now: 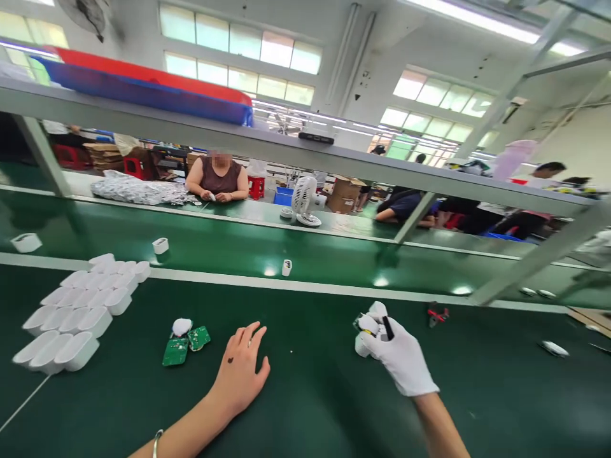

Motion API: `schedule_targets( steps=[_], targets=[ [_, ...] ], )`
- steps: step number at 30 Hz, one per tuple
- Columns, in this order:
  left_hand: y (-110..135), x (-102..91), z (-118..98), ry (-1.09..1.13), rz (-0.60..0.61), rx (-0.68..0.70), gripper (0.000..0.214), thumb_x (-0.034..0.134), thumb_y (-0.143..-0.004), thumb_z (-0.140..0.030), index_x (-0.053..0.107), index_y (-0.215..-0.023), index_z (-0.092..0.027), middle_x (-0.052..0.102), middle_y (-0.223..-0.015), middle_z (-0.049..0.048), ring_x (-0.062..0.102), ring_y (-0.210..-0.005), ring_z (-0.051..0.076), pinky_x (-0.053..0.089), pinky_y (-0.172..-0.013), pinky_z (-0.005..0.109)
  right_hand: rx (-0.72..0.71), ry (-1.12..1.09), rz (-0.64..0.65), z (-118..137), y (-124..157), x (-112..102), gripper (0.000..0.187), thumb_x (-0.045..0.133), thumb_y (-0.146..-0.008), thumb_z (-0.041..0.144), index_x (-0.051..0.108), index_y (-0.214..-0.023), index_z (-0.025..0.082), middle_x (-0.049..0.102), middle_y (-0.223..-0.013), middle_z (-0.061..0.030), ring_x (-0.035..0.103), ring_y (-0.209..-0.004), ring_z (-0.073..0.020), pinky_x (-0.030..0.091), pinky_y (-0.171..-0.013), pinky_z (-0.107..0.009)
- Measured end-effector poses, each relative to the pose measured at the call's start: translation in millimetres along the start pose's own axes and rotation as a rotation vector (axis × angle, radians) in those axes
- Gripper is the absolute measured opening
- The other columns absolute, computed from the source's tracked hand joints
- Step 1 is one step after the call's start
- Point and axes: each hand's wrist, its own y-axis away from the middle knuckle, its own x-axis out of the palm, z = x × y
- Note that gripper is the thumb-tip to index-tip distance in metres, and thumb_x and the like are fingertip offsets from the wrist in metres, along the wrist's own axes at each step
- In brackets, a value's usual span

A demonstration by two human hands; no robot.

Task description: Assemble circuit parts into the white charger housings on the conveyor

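My left hand [244, 366], bare with a ring and a bracelet, is held over the green table with fingers apart and nothing in it. To its left are green circuit boards [175, 351] with a round white part [182, 327] by them. My right hand [398, 356], in a white glove, has its fingers closed at a small cluster of white plastic parts [365, 343]. A black piece [388, 328] shows against the glove; whether it is held cannot be made out. Some fingertips are hidden among the white parts.
Rows of white oval cups [76, 350] stand at the left. Red-handled pliers [436, 314] lie beyond my right hand. White housings [286, 268] sit on the green conveyor belt [229, 248]. A shelf [277, 143] crosses above, bearing blue trays [157, 95]. Across sits a person [219, 181] beside a fan [304, 197].
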Motion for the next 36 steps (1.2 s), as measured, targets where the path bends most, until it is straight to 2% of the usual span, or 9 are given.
schedule_targets(
  steps=[4, 7, 12, 16, 20, 24, 28, 31, 36],
  targets=[
    [5.0, 3.2, -5.7, 0.032, -0.002, 0.063, 0.047, 0.042, -0.077, -0.013, 0.052, -0.122, -0.022, 0.054, -0.126, 0.0071, 0.050, -0.113, 0.027, 0.038, -0.099, 0.046, -0.120, 0.065, 0.183, -19.4, 24.4, -35.1, 0.021, 0.054, -0.058, 0.024, 0.062, -0.077, 0.020, 0.068, -0.093, -0.0057, 0.064, -0.084, -0.0217, 0.051, -0.070, -0.029],
    [6.0, 1.6, -8.0, 0.073, 0.004, 0.087, 0.044, 0.042, -0.079, -0.013, 0.054, -0.119, -0.023, 0.054, -0.128, 0.0067, 0.049, -0.115, 0.028, 0.037, -0.101, 0.048, -0.198, 0.272, 0.304, -30.1, 33.3, -22.8, 0.007, 0.050, -0.058, 0.017, 0.055, -0.058, 0.023, 0.067, -0.093, -0.0038, 0.062, -0.078, -0.0194, 0.049, -0.069, -0.029],
    [7.4, -2.7, -9.4, 0.234, 0.042, 0.153, 0.042, 0.043, -0.079, -0.011, 0.057, -0.115, -0.025, 0.054, -0.127, 0.0050, 0.053, -0.112, 0.025, 0.039, -0.102, 0.046, -0.083, 0.508, 0.281, -34.9, 23.0, 12.4, 0.012, 0.049, -0.060, 0.012, 0.053, -0.060, 0.023, 0.062, -0.067, -0.0014, 0.059, -0.063, -0.0181, 0.046, -0.060, -0.028],
    [8.1, -3.5, -9.0, 0.408, 0.143, 0.139, 0.049, 0.048, -0.077, -0.012, 0.050, -0.124, -0.026, 0.048, -0.135, 0.0051, 0.048, -0.119, 0.024, 0.036, -0.105, 0.046, -0.291, 0.284, 0.327, -2.9, 32.4, 36.1, 0.016, 0.046, -0.061, 0.010, 0.053, -0.063, 0.023, 0.062, -0.071, -0.0027, 0.060, -0.068, -0.0174, 0.049, -0.065, -0.027],
    [5.0, 2.0, -5.3, 0.651, 0.207, 0.007, 0.073, 0.060, -0.071, -0.017, 0.032, -0.138, -0.024, 0.043, -0.139, 0.0083, 0.048, -0.120, 0.024, 0.043, -0.100, 0.042, -0.519, -0.065, 0.472, 48.1, 62.5, 60.6, 0.020, 0.044, -0.058, 0.008, 0.054, -0.067, 0.023, 0.062, -0.075, -0.0014, 0.058, -0.064, -0.0142, 0.048, -0.058, -0.023],
    [-3.6, 3.5, 1.2, 0.840, 0.123, -0.109, 0.062, 0.057, -0.072, -0.013, 0.042, -0.132, -0.018, 0.053, -0.130, 0.0095, 0.051, -0.118, 0.023, 0.044, -0.099, 0.038, -0.632, -0.229, 0.598, 80.7, 59.5, 74.6, 0.015, 0.049, -0.057, 0.008, 0.053, -0.060, 0.022, 0.060, -0.069, 0.0018, 0.056, -0.061, -0.0118, 0.049, -0.058, -0.021],
    [-14.1, -7.3, 8.0, 0.858, 0.023, -0.153, 0.056, 0.054, -0.074, -0.011, 0.046, -0.128, -0.020, 0.054, -0.129, 0.0077, 0.054, -0.114, 0.020, 0.045, -0.096, 0.036, -0.507, -0.406, 0.535, 81.7, 25.4, 81.3, 0.026, 0.053, -0.065, 0.015, 0.064, -0.088, 0.021, 0.065, -0.079, 0.0007, 0.062, -0.073, -0.0151, 0.054, -0.071, -0.028],
    [-19.0, -15.3, 11.3, 0.779, -0.005, -0.112, 0.055, 0.053, -0.073, -0.008, 0.050, -0.125, -0.023, 0.057, -0.125, 0.0059, 0.054, -0.113, 0.020, 0.044, -0.098, 0.037, -0.436, -0.461, 0.448, 70.4, 14.2, 89.0, 0.043, 0.057, -0.067, 0.020, 0.060, -0.110, 0.021, 0.068, -0.095, -0.0038, 0.065, -0.083, -0.0187, 0.056, -0.073, -0.032],
    [-21.0, -17.6, 12.9, 0.700, -0.023, -0.028, 0.060, 0.047, -0.069, -0.001, 0.053, -0.123, -0.026, 0.057, -0.126, 0.0038, 0.051, -0.118, 0.021, 0.038, -0.104, 0.042, -0.492, -0.337, 0.385, 49.3, 27.9, 102.9, 0.045, 0.063, -0.066, 0.020, 0.056, -0.110, 0.025, 0.070, -0.098, -0.0053, 0.068, -0.082, -0.0204, 0.058, -0.070, -0.031]
  ],
)
